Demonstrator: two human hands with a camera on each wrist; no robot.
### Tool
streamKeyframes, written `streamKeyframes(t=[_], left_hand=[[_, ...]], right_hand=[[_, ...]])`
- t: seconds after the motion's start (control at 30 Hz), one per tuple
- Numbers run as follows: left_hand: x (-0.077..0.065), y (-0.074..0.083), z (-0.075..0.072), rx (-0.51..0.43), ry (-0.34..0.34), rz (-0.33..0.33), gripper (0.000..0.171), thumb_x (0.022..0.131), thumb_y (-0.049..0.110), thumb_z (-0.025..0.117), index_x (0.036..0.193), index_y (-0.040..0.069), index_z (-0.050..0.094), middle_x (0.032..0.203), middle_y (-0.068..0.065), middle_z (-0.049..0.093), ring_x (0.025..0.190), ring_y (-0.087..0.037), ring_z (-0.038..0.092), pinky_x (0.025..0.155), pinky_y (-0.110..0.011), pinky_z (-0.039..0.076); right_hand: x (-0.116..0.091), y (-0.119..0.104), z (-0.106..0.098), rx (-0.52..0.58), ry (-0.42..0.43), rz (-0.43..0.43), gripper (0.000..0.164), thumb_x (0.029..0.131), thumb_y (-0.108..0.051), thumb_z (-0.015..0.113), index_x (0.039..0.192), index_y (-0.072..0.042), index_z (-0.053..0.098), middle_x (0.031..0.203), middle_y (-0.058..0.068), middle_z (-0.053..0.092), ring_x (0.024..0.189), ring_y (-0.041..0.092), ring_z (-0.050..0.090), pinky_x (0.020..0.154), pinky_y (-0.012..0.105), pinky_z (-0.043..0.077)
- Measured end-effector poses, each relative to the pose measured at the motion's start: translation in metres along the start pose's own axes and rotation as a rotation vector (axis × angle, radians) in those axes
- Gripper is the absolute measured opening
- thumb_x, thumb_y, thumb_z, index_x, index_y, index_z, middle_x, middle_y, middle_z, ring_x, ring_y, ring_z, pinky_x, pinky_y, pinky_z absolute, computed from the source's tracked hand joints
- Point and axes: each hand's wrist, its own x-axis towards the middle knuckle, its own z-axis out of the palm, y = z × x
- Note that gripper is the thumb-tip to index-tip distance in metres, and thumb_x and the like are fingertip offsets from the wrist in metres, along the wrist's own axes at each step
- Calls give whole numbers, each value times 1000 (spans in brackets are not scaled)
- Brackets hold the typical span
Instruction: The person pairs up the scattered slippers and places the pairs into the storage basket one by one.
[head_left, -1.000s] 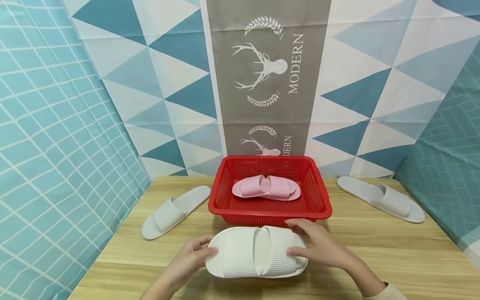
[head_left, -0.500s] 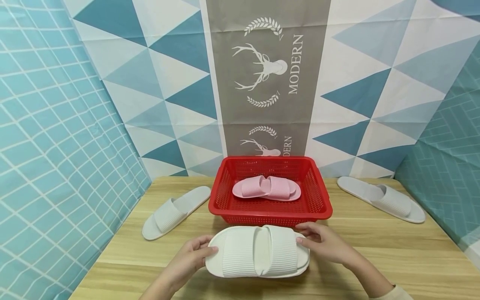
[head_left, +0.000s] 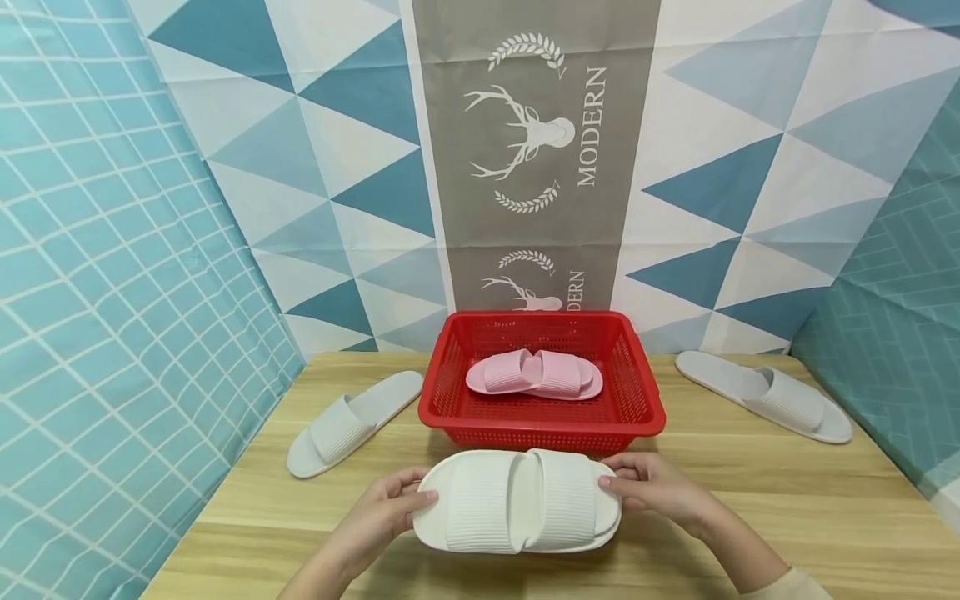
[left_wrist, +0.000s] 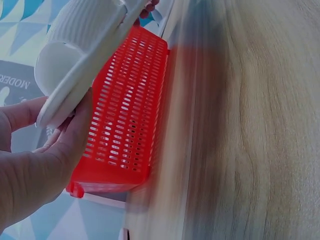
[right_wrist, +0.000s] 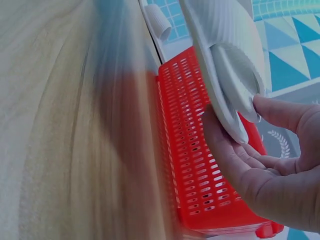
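A pair of white slippers (head_left: 480,504), nested head to tail with ribbed straps up, is held level between both hands in front of the basket. My left hand (head_left: 390,517) pinches the left end, thumb on top and fingers beneath. At the right end my right hand (head_left: 660,492) pinches the slippers the same way. Both wrist views show the slippers raised above the wooden table (left_wrist: 250,125). Just beyond stands a red perforated basket (head_left: 540,439), with a pair of pink slippers (head_left: 558,375) lying inside it, likewise nested.
One grey slipper (head_left: 337,429) lies left of the basket, slanting across the table. Another grey slipper (head_left: 783,402) lies to the right, near the table's right edge. Patterned wall covering (head_left: 360,167) rises behind the basket, with tile-patterned sheets at both sides.
My right hand has shifted right along the slippers to their end and now pinches it, fingers more tucked under. The left hand and the slippers stay nearly in place.
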Motion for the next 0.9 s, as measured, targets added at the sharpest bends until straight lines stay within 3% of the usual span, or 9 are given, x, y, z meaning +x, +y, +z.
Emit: streamKeyframes(t=[0.4, 0.9], left_hand=[[3, 0, 0, 15, -11, 7, 48, 96, 13, 53, 132, -16, 39, 102, 6, 66, 90, -3, 64, 78, -20, 56], [2, 0, 1, 32, 10, -49, 52, 98, 23, 52, 133, -14, 41, 104, 5, 64, 93, -3, 62, 79, -20, 55]], right_hand=[[3, 7, -5, 179, -67, -17, 57, 95, -18, 59, 129, 24, 39, 105, -1, 71, 92, 5, 67, 82, 24, 58], [2, 10, -5, 220, -70, -30, 49, 96, -16, 57, 125, 22, 45, 100, -6, 72, 90, 6, 68, 81, 23, 58]])
